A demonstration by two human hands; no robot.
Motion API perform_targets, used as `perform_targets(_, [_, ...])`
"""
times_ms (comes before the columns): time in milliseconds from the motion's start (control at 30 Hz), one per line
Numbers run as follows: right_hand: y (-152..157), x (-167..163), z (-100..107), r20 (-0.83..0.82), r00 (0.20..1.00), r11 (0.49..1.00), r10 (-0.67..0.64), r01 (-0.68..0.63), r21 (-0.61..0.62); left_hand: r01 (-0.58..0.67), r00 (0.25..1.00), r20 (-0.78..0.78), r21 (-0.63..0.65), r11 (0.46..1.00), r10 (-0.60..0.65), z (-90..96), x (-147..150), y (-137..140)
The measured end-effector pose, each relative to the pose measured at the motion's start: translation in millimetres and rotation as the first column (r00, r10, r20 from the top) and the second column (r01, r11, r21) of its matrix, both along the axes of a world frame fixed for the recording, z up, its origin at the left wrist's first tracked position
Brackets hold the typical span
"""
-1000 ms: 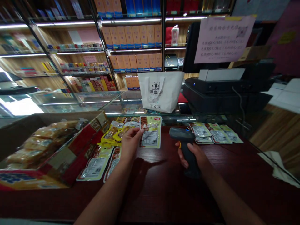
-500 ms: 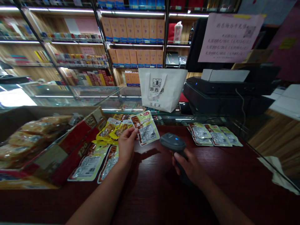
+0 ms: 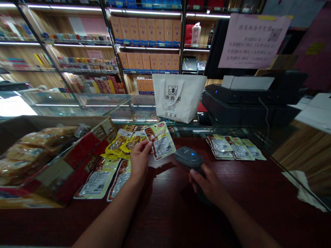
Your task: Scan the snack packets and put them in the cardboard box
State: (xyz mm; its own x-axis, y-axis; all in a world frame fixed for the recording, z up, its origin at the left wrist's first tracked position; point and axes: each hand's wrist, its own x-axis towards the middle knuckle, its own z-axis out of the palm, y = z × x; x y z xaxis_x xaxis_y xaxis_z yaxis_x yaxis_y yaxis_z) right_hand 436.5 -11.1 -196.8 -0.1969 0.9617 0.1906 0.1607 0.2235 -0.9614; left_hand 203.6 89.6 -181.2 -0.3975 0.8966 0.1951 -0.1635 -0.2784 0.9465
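My left hand (image 3: 140, 155) pinches a snack packet (image 3: 160, 141) by its left edge, tilted above the counter with its printed side toward me. Wrapped around the handle of a dark barcode scanner (image 3: 188, 157) is my right hand (image 3: 207, 181); the scanner's head points left at the packet, a small gap apart, and a blue light glows on top. Two similar packets (image 3: 97, 182) lie beside my left forearm, which partly covers one. Behind them sit yellow snack bags (image 3: 119, 143). More of the same packets (image 3: 239, 148) lie overlapping on the right.
An open carton (image 3: 85, 162) of wrapped bread (image 3: 33, 151) stands at the left. A white paper bag (image 3: 181, 98) rests on the glass display case behind. At the right are a black printer-like machine (image 3: 248, 100) and a pink sign (image 3: 254, 41). The counter (image 3: 165, 213) is dark red wood.
The scanner in my right hand has shifted very slightly left, toward the packet. My left hand keeps the packet in nearly the same spot.
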Motion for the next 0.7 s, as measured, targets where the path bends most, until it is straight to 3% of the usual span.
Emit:
perform_targets(367, [0.1, -0.8, 1.4, 0.003, 1.0, 1.0, -0.003, 0.003, 0.003, -0.02, 1.0, -0.001, 0.018, 1.0, 0.02, 3.8, 2.8, -2.1])
perform_targets(700, [4.7, -0.6, -0.2, -0.136, 0.991, 0.998, 0.011, -0.018, -0.055, 0.026, 1.0, 0.004, -0.022, 0.999, -0.026, -2.6, 0.0, -0.3])
